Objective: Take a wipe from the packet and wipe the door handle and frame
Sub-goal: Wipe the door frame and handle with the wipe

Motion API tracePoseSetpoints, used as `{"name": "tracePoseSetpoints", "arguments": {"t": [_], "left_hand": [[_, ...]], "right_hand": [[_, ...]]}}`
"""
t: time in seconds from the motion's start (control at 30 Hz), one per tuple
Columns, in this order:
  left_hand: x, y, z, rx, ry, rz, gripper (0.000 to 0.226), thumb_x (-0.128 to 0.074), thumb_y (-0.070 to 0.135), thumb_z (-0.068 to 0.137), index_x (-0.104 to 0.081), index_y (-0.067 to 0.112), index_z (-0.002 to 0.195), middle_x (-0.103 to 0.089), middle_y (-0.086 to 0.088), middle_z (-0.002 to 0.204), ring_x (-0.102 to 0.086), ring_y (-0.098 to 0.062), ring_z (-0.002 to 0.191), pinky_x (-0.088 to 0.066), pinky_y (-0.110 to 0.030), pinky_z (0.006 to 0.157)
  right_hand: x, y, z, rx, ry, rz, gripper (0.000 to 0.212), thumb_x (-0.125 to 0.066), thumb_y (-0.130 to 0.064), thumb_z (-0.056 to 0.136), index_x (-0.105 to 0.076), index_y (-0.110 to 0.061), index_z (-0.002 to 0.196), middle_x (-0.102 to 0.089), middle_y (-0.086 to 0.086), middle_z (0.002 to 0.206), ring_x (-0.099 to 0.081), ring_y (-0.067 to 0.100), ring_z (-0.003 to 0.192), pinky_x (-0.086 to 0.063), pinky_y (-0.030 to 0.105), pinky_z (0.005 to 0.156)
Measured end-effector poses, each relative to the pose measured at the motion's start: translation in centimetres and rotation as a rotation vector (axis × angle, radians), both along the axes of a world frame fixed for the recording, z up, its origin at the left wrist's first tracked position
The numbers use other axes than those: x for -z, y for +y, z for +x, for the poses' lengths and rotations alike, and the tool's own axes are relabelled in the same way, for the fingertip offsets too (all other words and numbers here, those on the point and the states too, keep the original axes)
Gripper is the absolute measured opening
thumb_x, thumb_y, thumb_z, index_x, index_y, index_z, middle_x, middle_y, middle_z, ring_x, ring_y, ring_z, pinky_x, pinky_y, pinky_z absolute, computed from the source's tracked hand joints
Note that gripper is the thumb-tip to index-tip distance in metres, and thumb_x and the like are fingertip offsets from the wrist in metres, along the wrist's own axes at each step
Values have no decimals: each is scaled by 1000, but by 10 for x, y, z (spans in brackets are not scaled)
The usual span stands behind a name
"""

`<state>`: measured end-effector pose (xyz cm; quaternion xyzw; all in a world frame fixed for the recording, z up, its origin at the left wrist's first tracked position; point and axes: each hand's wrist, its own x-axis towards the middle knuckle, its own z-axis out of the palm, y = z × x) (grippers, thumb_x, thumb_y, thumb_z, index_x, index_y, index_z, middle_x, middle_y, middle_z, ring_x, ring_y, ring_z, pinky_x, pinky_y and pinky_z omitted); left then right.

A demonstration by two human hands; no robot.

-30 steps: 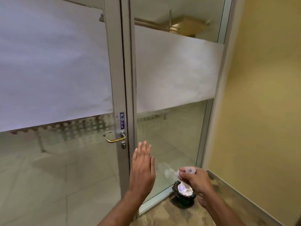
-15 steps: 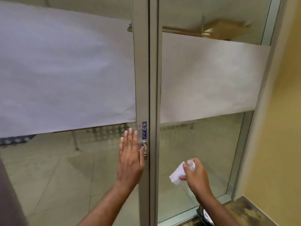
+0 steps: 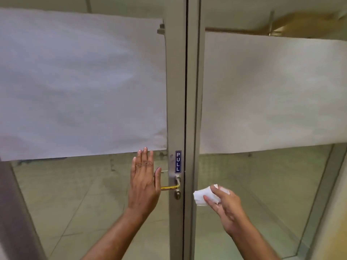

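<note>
Handle (image 3: 170, 187) now uncovered beside flat, spread left hand (image 3: 143, 186); right hand (image 3: 225, 205) still pinches wipe (image 3: 201, 197).

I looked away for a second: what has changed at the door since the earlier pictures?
The left hand rose from low beside the frame to lie flat in front of the glass, covering part of the door handle. The right hand lifted the wipe away from the packet, now out of view, toward the door frame. The door stays shut; the wipe stays held.

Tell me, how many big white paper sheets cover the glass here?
2. One white sheet covers the glass left of the metal frame; the other sheet covers the glass to its right. Both run past the picture's edges.
</note>
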<state>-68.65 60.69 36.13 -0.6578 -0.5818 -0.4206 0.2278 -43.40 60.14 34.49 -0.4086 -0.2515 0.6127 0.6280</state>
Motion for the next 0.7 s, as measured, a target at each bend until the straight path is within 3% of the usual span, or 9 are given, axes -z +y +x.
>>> {"name": "tracePoseSetpoints", "arguments": {"t": [0.13,0.3,0.43,0.5,0.6,0.7], "left_hand": [[6,26,-16,-12,-3,-26,63,-27,37,109,-12,11,164,-11,-7,174,-3,-18,163,-5,-40,132],[10,58,-30,28,-26,-28,61,-32,33,109,-17,10,163,-15,-8,173,-5,-18,163,-10,-43,132],[14,83,-41,27,-19,-30,61,-33,32,108,-17,11,163,-17,-9,173,-4,-17,163,-6,-39,132],[16,97,-43,25,-16,-38,61,-32,33,109,-16,11,164,-17,-9,173,-4,-18,163,-5,-38,132],[21,114,-43,12,-30,-44,61,-30,34,109,-17,12,163,-17,-9,173,-4,-18,163,-4,-37,133],[23,129,-41,-4,-55,-39,60,-30,35,109,-19,11,163,-18,-8,173,-6,-18,163,-4,-37,133]], "right_hand": [[0,28,-21,-8,119,-38,32,-66,21,82,-57,17,113,-64,25,101,-69,31,87,-65,34,70],[-4,54,-50,79,126,-41,16,-63,14,89,-59,8,103,-63,23,112,-68,33,90,-65,36,70],[-8,76,-75,157,111,-6,25,-65,5,92,-60,4,117,-66,20,119,-77,23,73,-59,41,91],[-12,89,-85,192,85,38,28,-64,2,94,-60,2,122,-67,19,120,-77,19,74,-57,39,93],[-13,108,-97,249,-87,193,9,-60,-3,98,-65,-9,102,-70,14,108,-72,22,89,-62,26,78],[-2,126,-104,354,-524,437,12,-58,-18,101,-61,-25,93,-70,-9,80,-65,3,70,-53,18,60]]}}
